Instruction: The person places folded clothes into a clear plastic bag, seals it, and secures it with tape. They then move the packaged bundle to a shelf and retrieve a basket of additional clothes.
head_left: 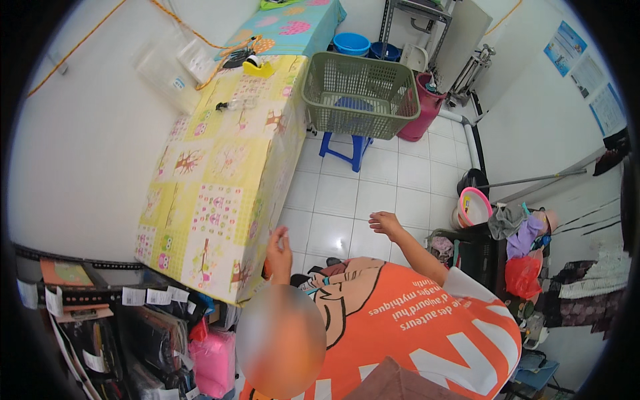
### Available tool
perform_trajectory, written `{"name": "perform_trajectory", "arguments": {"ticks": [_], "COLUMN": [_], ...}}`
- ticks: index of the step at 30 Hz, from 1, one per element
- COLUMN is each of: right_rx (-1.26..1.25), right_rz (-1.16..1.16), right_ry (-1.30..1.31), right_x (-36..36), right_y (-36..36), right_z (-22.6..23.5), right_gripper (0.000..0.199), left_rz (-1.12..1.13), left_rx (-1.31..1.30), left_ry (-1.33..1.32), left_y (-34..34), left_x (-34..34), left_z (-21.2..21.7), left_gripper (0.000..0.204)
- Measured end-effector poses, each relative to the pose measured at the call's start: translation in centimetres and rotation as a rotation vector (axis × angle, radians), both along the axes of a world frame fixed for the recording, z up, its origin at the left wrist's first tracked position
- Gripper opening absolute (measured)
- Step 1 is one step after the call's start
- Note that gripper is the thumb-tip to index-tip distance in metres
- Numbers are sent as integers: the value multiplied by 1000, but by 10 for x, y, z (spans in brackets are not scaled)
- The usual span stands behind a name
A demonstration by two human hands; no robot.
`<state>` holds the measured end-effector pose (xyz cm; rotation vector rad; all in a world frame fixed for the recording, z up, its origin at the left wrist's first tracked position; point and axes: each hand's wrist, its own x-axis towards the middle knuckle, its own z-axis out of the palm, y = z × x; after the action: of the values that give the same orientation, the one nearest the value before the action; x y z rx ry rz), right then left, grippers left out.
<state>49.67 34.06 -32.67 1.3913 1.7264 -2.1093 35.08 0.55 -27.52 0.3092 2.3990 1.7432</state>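
A long table (213,180) under a yellow patterned cloth runs along the left wall. The left hand (279,250) is raised just beside its near right corner, fingers loosely curled, holding nothing visible. The right hand (387,223) hovers open and empty over the white tiled floor (393,180). Far off, a green basket (360,93) sits above a blue stool (347,150).

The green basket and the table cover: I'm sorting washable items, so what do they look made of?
The green basket looks like moulded plastic, matte, with a regular lattice of open holes in its walls. The table cover looks like glossy plastic sheet, perhaps vinyl: it shows a sheen and hangs stiffly over the edge.
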Motion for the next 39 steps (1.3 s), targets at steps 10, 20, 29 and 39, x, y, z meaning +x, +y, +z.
{"name": "perform_trajectory", "arguments": {"ticks": [10,20,29,39], "right_rx": [-684,-763,-671,-979], "right_rz": [-478,-919,-911,-400], "right_ry": [264,440,427,149], "right_x": [-114,-273,-323,-272], "right_y": [92,252,344,488], "right_z": [-3,-14,-102,-163], "right_gripper": [98,136,67,47], "left_rz": [-137,-133,-19,301], "left_rx": [-72,-100,-237,-81], "left_ry": [-21,-53,1,-320], "left_y": [73,171,255,354], "left_x": [-85,-218,-257,-175], "left_z": [-12,-7,6,-32], "left_gripper": [24,26,26,32]}}
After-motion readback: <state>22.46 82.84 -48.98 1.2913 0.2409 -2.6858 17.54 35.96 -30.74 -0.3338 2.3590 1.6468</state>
